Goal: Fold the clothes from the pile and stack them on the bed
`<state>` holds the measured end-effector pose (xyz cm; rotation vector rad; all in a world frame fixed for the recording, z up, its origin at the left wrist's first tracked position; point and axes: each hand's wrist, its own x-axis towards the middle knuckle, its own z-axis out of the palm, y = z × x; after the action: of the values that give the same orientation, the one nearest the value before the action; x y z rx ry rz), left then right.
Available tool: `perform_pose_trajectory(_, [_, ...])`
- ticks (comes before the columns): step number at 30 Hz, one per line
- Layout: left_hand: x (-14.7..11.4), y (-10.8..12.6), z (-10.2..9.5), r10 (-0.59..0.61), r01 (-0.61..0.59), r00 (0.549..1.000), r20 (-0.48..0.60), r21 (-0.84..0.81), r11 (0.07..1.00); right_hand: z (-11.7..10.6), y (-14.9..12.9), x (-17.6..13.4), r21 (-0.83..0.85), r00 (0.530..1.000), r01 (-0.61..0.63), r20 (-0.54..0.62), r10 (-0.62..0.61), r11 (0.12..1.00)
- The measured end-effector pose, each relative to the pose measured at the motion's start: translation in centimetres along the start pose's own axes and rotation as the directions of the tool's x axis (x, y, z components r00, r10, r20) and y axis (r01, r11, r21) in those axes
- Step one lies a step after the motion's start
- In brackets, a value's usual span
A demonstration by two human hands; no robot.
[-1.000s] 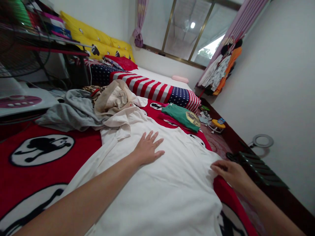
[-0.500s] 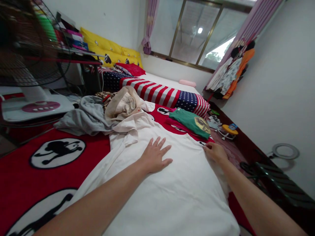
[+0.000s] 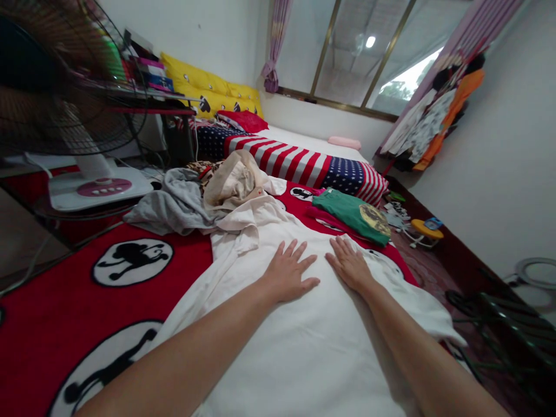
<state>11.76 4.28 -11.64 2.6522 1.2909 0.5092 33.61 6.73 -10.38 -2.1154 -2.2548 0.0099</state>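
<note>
I have one white garment (image 3: 321,341) in front of me, spread out on a red blanket (image 3: 65,307) and running from the bottom edge up towards the middle of my view. Two hands rest on it, side by side and just apart. The left hand (image 3: 284,279) lies palm down, its fingers (image 3: 308,262) fanned wide, thumb out to the side. The right hand (image 3: 355,271) also lies flat on the fabric, fingers held closer together. I see neither one gripping anything.

Touching the garment's far left side I count a heap of at least three pieces: one beige cloth (image 3: 226,182), one grey cloth (image 3: 169,202) and one leopard-print cloth (image 3: 203,169) mostly hidden behind. Where the beige ends and the white begins, I cannot tell. Near the far right side lie two folded pieces, one green garment (image 3: 341,207) with a single round yellow print, over one dark pink cloth (image 3: 324,217).

Further out, I get one bed (image 3: 289,159) draped in stars and stripes, carrying one red pillow (image 3: 245,121), one pink pillow (image 3: 344,142) and a long yellow cushion (image 3: 208,87) against the wall. One fan (image 3: 99,188) stands at the left, one yellow stool (image 3: 427,229) at the right, and two purple curtains (image 3: 277,40) flank one window (image 3: 351,52).
</note>
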Motion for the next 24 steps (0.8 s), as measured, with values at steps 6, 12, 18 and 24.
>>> perform_pose_trajectory(6, [0.3,-0.5,0.1,-0.014,0.014,1.0,-0.007,-0.003,1.0,-1.9,-4.1,-2.5,0.024,0.996,-0.087,-0.016,0.087,0.996])
perform_pose_trajectory(12, [0.4,-1.4,-0.5,-0.058,0.058,0.998,0.002,-0.002,0.998,1.4,-6.7,-6.7,0.208,0.984,0.032,-0.177,0.005,0.978])
perform_pose_trajectory(18, [-1.0,-3.6,-4.0,-0.046,0.034,0.967,0.25,0.052,0.998,1.6,-6.0,-6.7,0.322,0.973,0.06,-0.231,0.017,0.945])
perform_pose_trajectory(24, [-2.2,-6.8,-8.9,-0.297,0.264,0.927,0.227,0.166,0.95,1.3,-6.2,-6.8,0.34,0.973,0.048,-0.229,0.033,0.939])
